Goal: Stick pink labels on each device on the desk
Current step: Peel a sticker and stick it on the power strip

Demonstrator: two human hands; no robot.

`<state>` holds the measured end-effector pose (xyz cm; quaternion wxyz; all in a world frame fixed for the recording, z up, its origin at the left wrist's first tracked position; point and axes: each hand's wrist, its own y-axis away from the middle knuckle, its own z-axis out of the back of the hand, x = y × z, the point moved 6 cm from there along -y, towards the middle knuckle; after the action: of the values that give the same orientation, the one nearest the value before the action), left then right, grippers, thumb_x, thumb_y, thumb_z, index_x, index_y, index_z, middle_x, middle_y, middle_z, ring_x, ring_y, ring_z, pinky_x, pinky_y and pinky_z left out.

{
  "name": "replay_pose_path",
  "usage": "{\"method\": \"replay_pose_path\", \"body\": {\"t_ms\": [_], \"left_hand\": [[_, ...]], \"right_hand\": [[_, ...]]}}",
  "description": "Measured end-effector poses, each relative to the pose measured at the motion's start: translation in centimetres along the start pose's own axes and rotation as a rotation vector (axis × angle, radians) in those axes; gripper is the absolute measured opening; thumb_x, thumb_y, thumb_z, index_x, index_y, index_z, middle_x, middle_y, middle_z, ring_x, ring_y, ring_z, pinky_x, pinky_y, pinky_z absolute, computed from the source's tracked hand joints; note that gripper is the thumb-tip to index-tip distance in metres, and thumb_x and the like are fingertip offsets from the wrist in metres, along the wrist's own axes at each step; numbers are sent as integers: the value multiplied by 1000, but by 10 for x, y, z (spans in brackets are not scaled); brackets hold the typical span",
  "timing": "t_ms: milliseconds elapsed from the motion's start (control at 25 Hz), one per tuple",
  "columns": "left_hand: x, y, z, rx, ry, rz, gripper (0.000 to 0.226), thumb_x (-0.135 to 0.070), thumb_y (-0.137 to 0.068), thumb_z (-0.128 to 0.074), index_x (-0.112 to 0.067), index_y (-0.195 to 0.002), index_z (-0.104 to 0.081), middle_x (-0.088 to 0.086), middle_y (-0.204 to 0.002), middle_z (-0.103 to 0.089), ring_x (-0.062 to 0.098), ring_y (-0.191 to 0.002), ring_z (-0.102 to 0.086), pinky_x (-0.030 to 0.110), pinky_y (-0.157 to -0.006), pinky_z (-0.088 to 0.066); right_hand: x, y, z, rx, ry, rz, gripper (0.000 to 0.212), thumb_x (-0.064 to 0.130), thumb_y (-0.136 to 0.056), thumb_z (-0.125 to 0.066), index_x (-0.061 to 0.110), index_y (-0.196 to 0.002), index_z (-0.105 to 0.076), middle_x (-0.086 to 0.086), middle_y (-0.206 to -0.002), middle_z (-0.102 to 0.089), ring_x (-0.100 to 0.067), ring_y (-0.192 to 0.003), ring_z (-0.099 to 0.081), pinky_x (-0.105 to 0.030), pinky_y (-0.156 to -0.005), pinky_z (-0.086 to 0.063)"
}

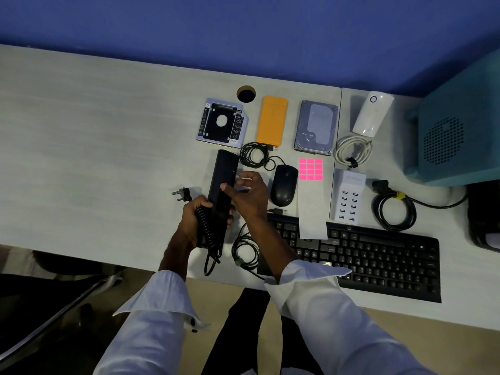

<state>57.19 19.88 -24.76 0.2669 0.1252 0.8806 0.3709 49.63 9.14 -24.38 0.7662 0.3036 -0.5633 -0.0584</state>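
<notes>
Head view: the left hand (pixel 197 215) grips the lower end of the black bar (pixel 223 171) together with its coiled cord (pixel 205 228). The right hand (pixel 247 194) hovers over it, fingers loose and spread, thumb tip at the bar's face; I cannot tell whether it carries a label. The pink labels (pixel 311 169) sit on their sheet just right of the mouse (pixel 283 185), and none shows on any device. The cord hanging past the table (pixel 94 158) edge could snag, and a reach for the labels could knock the mouse. There is open room to the left; the right is crowded.
</notes>
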Motion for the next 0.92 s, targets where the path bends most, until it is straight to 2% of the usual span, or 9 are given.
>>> {"method": "replay_pose_path", "body": {"t_ms": [80,200,280,360,480,600,680,800,920], "left_hand": [[1,0,4,4,12,5,56,-31,-56,-61,1,-101,-56,17,-85,-60,28,-72,-57,32,-67,-49],[-3,-3,11,-111,-64,-11,56,-26,-52,-66,-2,-102,-56,15,-84,-59,25,-67,-56,31,-64,-48],[-10,-3,17,-298,-193,-83,50,-20,-59,-60,-5,-106,-58,10,-77,-53,20,-59,-50,27,-54,-43],[-20,0,28,-561,-465,-206,58,-20,-71,-58,-7,-127,-57,1,-70,-54,14,-56,-49,25,-53,-42],[-31,10,32,-829,-960,-370,68,-40,-81,-55,-26,-146,-43,3,-100,-66,23,-87,-63,35,-81,-51],[-33,14,30,-1027,-1213,-398,53,-50,-87,-52,-11,-122,-60,16,-111,-60,38,-102,-61,41,-86,-48],[-34,14,28,-1099,-1294,-383,48,-45,-91,-55,-5,-117,-60,19,-108,-56,40,-102,-58,41,-82,-46],[-36,10,30,-1136,-1396,-380,61,-46,-86,-57,-7,-133,-50,21,-105,-52,42,-99,-56,44,-77,-46],[-35,3,28,-1177,-1505,-406,91,-43,-80,-65,-18,-156,-23,24,-108,-50,42,-94,-52,48,-76,-47]], "right_hand": [[-5,-1,1,26,-29,-53,42,25,-70,-88,21,-102,-62,-1,-97,-72,-14,-87,-69,-30,-77,-57],[-14,-1,9,-90,-40,-82,22,10,-81,-74,27,-89,-62,-6,-93,-73,-21,-78,-70,-36,-78,-58],[-22,2,8,-74,-50,-121,25,11,-84,-69,34,-85,-60,-5,-89,-72,-29,-82,-72,-44,-83,-59],[-31,6,6,-36,-52,-150,22,15,-83,-68,35,-88,-61,-1,-89,-71,-31,-84,-72,-47,-86,-58],[-38,9,9,-23,-58,-176,19,14,-82,-65,25,-97,-64,2,-87,-69,-31,-81,-72,-46,-84,-58],[-39,14,15,3,-73,-200,22,9,-83,-62,17,-104,-65,4,-81,-66,-25,-69,-69,-36,-73,-58],[-40,16,19,11,-97,-207,24,7,-85,-61,12,-108,-63,0,-81,-66,-20,-61,-65,-27,-62,-53],[-40,18,29,-10,-122,-221,25,4,-85,-60,9,-110,-61,-6,-86,-66,-16,-56,-61,-17,-50,-47],[-37,21,40,-45,-144,-212,25,4,-85,-59,9,-109,-63,-6,-85,-66,-16,-54,-59,-26,-55,-52]]}}
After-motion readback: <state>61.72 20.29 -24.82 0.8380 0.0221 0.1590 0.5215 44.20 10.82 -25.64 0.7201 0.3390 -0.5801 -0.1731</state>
